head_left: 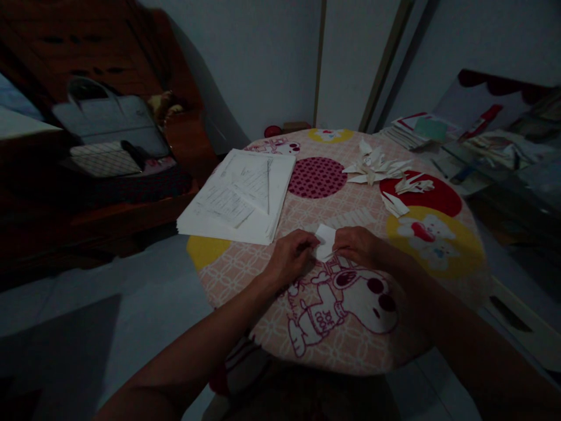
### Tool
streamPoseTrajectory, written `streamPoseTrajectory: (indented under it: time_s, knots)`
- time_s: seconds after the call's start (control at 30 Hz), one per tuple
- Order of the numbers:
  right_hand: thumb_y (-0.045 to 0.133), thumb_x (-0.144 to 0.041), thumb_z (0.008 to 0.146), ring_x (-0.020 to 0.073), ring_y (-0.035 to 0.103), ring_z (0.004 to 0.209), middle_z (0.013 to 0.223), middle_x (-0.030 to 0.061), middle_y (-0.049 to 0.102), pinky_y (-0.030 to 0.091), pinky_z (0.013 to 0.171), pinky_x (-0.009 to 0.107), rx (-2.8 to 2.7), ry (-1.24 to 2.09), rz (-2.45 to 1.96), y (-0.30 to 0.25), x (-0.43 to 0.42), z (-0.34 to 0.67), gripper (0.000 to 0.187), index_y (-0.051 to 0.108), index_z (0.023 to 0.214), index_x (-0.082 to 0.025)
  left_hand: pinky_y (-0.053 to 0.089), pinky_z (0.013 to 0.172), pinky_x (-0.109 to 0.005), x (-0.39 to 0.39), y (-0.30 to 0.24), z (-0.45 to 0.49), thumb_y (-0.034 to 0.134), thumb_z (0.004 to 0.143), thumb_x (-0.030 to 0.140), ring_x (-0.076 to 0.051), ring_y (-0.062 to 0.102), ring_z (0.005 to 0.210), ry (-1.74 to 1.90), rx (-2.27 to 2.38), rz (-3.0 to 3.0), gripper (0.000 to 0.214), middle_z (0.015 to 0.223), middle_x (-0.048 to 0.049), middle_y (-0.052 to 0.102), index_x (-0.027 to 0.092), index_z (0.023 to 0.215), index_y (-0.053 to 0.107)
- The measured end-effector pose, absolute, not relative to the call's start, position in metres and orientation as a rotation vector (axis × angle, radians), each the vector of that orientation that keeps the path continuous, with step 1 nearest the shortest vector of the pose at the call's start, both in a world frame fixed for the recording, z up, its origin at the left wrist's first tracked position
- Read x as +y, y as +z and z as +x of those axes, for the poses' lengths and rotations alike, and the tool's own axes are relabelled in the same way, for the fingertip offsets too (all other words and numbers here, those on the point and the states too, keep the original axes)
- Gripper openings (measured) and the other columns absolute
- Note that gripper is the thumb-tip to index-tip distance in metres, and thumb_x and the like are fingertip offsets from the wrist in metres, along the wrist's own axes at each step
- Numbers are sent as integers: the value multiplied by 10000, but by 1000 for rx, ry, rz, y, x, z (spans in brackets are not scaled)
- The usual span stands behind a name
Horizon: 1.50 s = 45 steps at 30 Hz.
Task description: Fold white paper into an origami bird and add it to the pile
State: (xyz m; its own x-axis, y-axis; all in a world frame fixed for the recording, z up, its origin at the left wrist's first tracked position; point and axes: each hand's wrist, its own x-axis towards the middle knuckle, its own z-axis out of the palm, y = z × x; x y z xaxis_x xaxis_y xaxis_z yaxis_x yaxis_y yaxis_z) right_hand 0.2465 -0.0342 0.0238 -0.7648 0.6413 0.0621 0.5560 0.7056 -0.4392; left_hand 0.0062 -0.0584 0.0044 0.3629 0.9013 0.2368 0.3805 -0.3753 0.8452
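A small piece of white paper is held between my two hands, just above the patterned tablecloth. My left hand pinches its left edge, and my right hand has its fingers closed on the right side. How the paper is folded is too dim to make out. To the left of my hands lies a stack of paper sheets, with two folded, written-on pieces on top. Several folded paper shapes form a pile farther back on the right.
The round table's cloth shows cartoon figures. Smaller folded papers lie on its red circle. Books and papers stand at the back right beside a glass shelf. A wooden bench with bags is at the left.
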Motion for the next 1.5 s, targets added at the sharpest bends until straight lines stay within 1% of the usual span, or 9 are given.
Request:
streamPoseTrajectory:
  time_s: [0.17,0.3,0.37,0.53,0.7,0.87,1.0,1.13,1.5]
  knots:
    - [609,-253,846,147,568,687,756,27,655,414,653,273,-2450,997,-1096,31,-26,244,152,717,789,-163,487,829,-315,-58,3,11,535,789,79,-185,624,879,832,1141,2042,213,922,-54,676,169,924,674]
    - [642,-314,820,151,560,652,709,22,657,398,602,271,-2260,1175,-1162,31,-24,249,177,723,771,-164,504,873,-320,-62,1,9,546,831,101,-198,638,960,804,1048,2148,191,1012,-81,678,171,938,688]
    - [645,-310,815,153,559,661,709,27,651,398,612,278,-2253,1162,-1157,31,-25,250,178,716,740,-166,516,893,-316,-66,-1,7,532,859,106,-197,645,1004,794,984,2217,209,1095,-99,670,168,956,706]
    - [642,-267,812,137,551,641,717,27,626,395,606,273,-2251,1116,-1157,32,-29,248,152,694,721,-156,546,910,-314,-76,-5,-1,491,918,138,-196,652,1060,753,892,2388,293,1217,-132,639,161,1119,703]
    - [613,-195,849,124,513,644,724,21,588,364,618,268,-2351,858,-1149,25,-34,238,140,654,724,-148,560,916,-370,-79,-5,-7,477,958,186,-228,633,1089,759,835,2552,302,1201,-139,668,144,1168,689]
    - [573,-188,902,156,528,750,788,46,602,383,697,287,-2507,639,-1074,19,-35,231,149,646,775,-158,560,931,-344,-76,-5,-12,487,965,182,-210,625,1097,734,777,2589,297,1224,-129,667,147,1180,689]
    - [551,-192,921,169,533,774,805,63,618,386,714,298,-2571,541,-1091,19,-36,229,184,667,784,-156,550,965,-375,-74,-7,-15,497,951,162,-214,614,1135,726,750,2570,313,1247,-121,660,162,1210,674]
    - [560,-200,923,176,544,810,828,67,633,388,729,300,-2573,515,-1095,17,-36,229,201,696,779,-164,545,976,-399,-73,-8,-16,504,940,148,-216,605,1151,716,737,2545,325,1260,-119,655,163,1224,662]
    - [583,-228,927,182,554,815,814,70,639,398,731,306,-2545,540,-1020,15,-33,230,218,733,784,-163,535,971,-388,-73,-7,-14,492,937,128,-207,589,1144,716,734,2545,371,1263,-114,636,174,1283,617]
